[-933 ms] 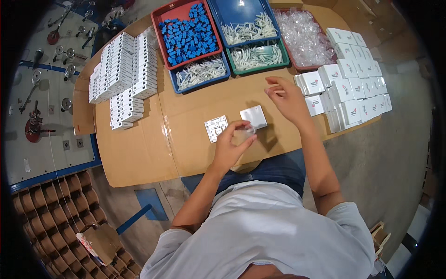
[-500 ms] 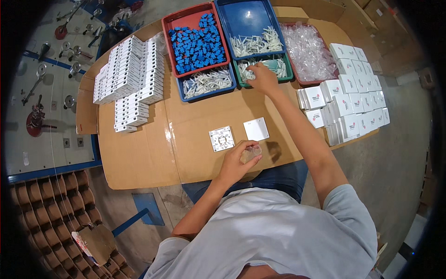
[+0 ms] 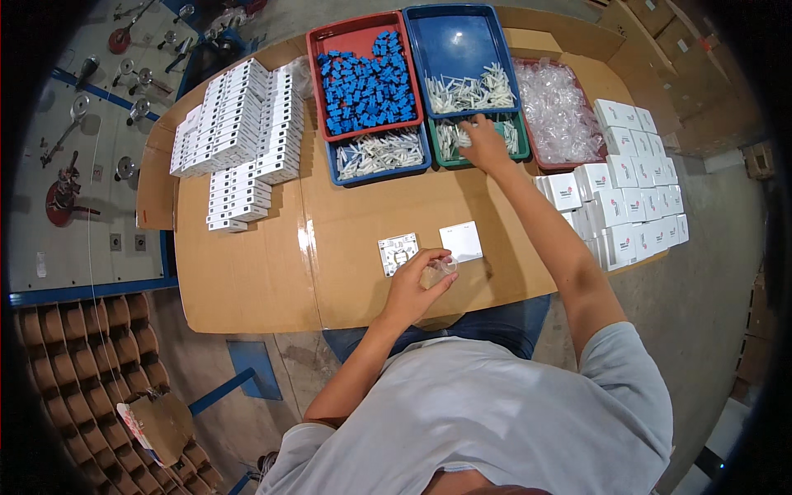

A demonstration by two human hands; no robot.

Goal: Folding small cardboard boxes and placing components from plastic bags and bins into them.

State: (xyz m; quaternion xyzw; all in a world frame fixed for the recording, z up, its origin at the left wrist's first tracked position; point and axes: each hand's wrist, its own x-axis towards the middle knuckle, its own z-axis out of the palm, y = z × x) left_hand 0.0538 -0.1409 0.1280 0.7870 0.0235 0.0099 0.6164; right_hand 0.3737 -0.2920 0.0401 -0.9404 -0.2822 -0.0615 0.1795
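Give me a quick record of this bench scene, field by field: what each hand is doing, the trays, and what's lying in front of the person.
left hand: holds a small clear plastic bag above the cardboard-covered table
right hand: reaching into the green tray of white parts
red tray: blue parts
blue tray: white parts along its near side
in front: square white plate, white cover beside it
right side: white boxes
left side: stacked white boxes

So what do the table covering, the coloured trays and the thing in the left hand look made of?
Table covering: brown corrugated cardboard, matt, with fold lines and flap edges. Red tray and blue tray: probably moulded plastic, smooth and slightly glossy. Left hand holds a small bag, apparently clear plastic film; too small to confirm.
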